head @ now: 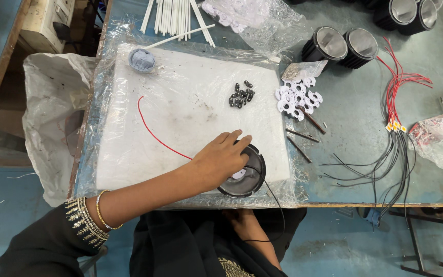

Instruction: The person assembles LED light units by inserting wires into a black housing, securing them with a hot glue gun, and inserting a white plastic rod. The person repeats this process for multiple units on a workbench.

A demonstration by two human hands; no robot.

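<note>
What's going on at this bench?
A person's left hand rests on a round black lamp housing at the near edge of a white pad. A red wire trails across the pad. Their right hand is below the table edge, mostly hidden. Small black screws and white clips lie nearby.

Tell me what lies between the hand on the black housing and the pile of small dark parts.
Head view: only bare white pad lies between the left hand, on the black housing, and the small dark parts.
</note>
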